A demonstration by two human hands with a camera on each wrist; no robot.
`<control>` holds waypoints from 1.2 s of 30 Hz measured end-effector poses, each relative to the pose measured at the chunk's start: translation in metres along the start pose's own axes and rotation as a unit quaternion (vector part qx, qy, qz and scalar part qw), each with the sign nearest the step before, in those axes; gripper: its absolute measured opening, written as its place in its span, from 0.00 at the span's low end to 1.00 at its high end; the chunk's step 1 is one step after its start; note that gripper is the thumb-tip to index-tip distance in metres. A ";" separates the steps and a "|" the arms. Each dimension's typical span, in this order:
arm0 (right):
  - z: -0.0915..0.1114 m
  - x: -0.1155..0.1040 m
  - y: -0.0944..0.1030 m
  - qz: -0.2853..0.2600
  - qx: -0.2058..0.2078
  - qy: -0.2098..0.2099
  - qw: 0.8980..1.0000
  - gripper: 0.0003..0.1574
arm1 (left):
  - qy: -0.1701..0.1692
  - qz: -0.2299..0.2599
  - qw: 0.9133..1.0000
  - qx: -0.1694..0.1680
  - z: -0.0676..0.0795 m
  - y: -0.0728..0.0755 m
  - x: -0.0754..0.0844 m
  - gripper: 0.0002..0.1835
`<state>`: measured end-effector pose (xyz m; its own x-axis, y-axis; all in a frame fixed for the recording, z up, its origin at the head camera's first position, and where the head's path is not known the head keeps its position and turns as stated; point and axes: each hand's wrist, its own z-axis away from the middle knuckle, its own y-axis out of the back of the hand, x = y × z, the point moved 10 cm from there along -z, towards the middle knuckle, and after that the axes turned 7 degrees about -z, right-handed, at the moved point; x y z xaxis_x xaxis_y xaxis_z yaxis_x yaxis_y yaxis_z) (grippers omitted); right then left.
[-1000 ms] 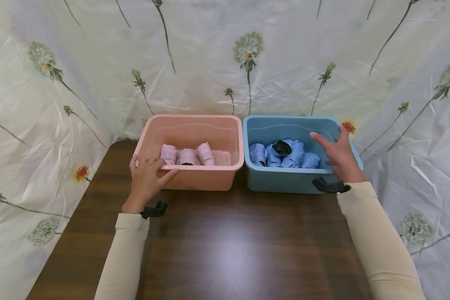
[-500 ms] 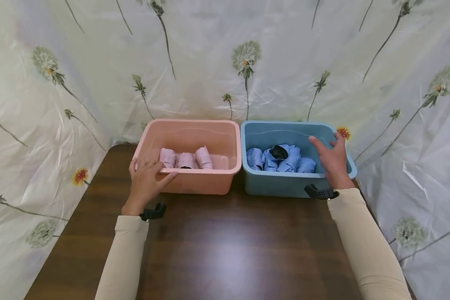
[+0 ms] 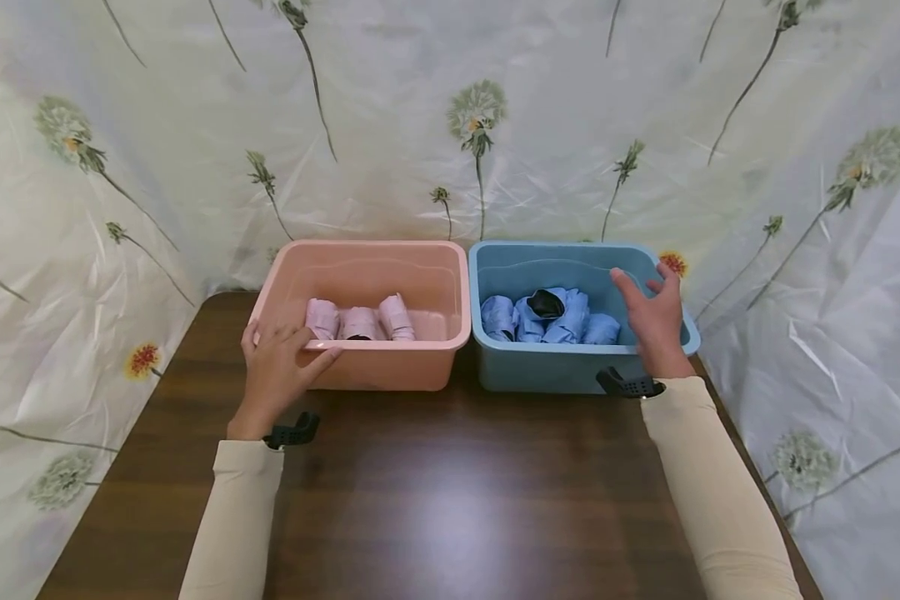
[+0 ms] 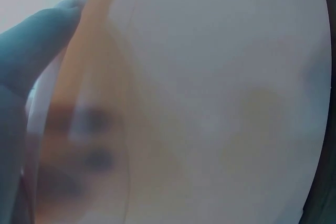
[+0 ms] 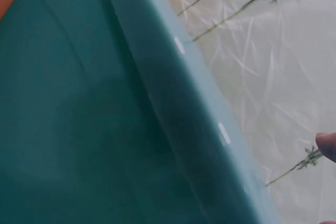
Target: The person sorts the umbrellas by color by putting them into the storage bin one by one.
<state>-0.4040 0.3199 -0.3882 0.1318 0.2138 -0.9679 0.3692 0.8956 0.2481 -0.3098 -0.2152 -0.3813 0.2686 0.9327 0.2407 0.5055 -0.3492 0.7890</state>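
Note:
My left hand (image 3: 273, 367) grips the front-left rim of a pink bin (image 3: 390, 367). Its fingers reach over the edge and its thumb lies along the front rim; in the left wrist view the thumb (image 4: 42, 38) meets the rim and blurred finger shadows show through the wall. Three pale pink rolls (image 3: 360, 323) lie in this bin. My right hand (image 3: 654, 321), fingers spread and holding nothing, is at the right side of a blue bin (image 3: 547, 367). Contact with its rim cannot be told. Inside are several blue rolls (image 3: 568, 318), one showing a black part (image 3: 545, 304).
Both bins stand side by side at the back of a dark wooden table (image 3: 450, 500). A flower-printed sheet (image 3: 390, 125) hangs behind them and along both sides. Each wrist wears a black strap (image 3: 294, 431).
The head view has shifted slightly. My right hand and forearm have come a little leftward against the blue bin. My left hand keeps its place on the pink rim, and the rolls have not moved.

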 end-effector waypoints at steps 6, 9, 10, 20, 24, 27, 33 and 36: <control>-0.005 -0.018 -0.008 0.008 -0.017 0.040 0.999 0.61 | 0.008 0.012 1.000 0.008 -0.008 0.007 -0.002 0.20; -0.008 -0.027 -0.008 0.014 -0.022 0.070 0.997 0.57 | 0.015 0.039 0.999 0.024 -0.012 0.013 -0.001 0.18; -0.008 -0.029 -0.007 0.017 -0.024 0.079 0.996 0.56 | 0.015 0.048 0.998 0.031 -0.013 0.015 0.001 0.17; 0.003 -0.038 -0.008 0.047 -0.081 0.092 0.991 0.55 | -0.008 0.043 0.998 0.051 -0.026 0.026 0.027 0.25; 0.018 -0.041 -0.008 0.037 -0.090 0.098 0.990 0.53 | -0.015 0.039 0.998 0.048 -0.027 0.027 0.035 0.28; 0.032 -0.047 -0.007 0.043 -0.098 0.116 0.987 0.53 | -0.019 0.036 0.998 0.050 -0.028 0.027 0.039 0.29; 0.061 -0.060 -0.010 0.062 -0.121 0.163 0.977 0.51 | -0.008 0.009 0.999 0.039 -0.026 0.024 0.043 0.30; 0.074 -0.064 -0.012 0.075 -0.130 0.183 0.972 0.49 | 0.011 -0.005 1.000 0.015 -0.023 0.019 0.041 0.32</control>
<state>-0.3486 0.2671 -0.3265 -0.1879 0.4304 -0.8829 0.1191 0.9022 0.4145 -0.3086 -0.1818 -0.3436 0.2451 0.9379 0.2454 0.5327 -0.3417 0.7742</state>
